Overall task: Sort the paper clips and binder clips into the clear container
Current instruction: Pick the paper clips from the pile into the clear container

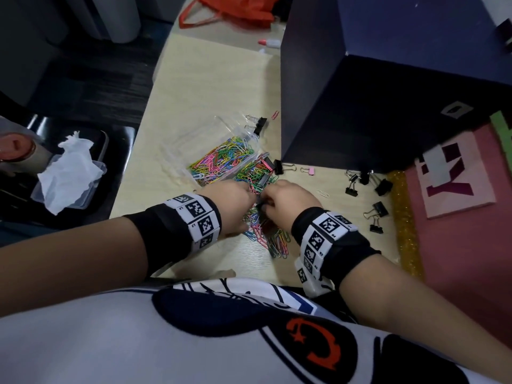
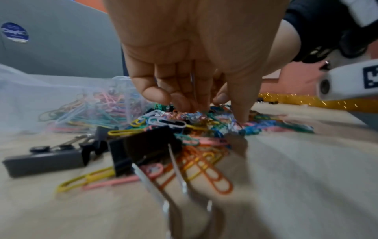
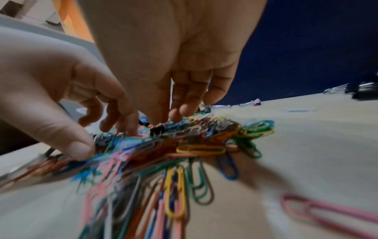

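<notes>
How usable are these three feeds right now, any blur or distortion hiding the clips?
Head view: sharp, wide-angle bending, both hands cover the loose paper clips. Left wrist view: lower foreground smeared, black binder clip soft. Right wrist view: near clips streaked; fingertips clearer.

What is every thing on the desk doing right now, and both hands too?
left hand: fingertips down in the loose clips
right hand: fingertips down in the same pile
paper clip pile: loose on the desk
clear container: open, paper clips inside
black binder clips: scattered on the desk
pink binder clip: lying alone
</notes>
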Tool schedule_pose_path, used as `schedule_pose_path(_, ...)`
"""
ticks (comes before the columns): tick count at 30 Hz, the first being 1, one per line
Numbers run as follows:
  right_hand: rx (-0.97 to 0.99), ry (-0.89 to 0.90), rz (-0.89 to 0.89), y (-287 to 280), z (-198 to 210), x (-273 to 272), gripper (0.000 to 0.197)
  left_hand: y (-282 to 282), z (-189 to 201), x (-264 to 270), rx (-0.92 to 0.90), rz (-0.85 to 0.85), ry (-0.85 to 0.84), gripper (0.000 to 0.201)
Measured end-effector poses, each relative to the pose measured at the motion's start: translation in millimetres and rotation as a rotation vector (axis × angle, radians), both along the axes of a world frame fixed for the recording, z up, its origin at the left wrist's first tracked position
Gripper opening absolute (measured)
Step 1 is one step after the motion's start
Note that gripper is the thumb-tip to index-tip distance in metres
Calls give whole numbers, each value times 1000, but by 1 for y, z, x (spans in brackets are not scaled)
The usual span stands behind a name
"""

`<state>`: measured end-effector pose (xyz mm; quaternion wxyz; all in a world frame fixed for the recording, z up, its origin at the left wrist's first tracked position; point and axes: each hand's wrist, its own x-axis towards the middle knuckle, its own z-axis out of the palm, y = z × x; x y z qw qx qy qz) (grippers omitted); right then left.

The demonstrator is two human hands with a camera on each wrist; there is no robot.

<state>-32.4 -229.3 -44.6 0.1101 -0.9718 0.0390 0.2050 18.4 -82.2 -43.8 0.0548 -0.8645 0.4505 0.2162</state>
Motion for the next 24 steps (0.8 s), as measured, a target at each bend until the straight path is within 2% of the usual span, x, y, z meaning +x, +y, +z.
schedule_pose_path(2,-22,34,34,7,-5,-1,31,0,-1,-3,15,-4,-5,37)
schedule_pose_path(7,-15,-22,32,5,-7,-1,25,-2,-3,1,32,-8,-31,18)
schedule_pose_path(13,109,-168,-95,-11,0,0,22,-4,-7,7,45,31,-21,11)
schedule_pose_path(16,82,-243,-301,-31,5,1,22,-10,-3,3,-56,42,4,27)
schedule_pose_path(19,-28,-240,-497,-49,6,1,38,-18,-6,-4,-75,13,33,64)
schedule_pose_path(21,-61,-127,-552,-52,7,0,45,-25,-10,-9,-37,3,52,84)
schedule_pose_path(22,-51,-17,-558,-51,9,0,49,-28,-11,-11,-14,5,55,87)
schedule_pose_path(24,-33,228,-496,-47,11,-5,71,-35,-10,-13,10,39,64,77)
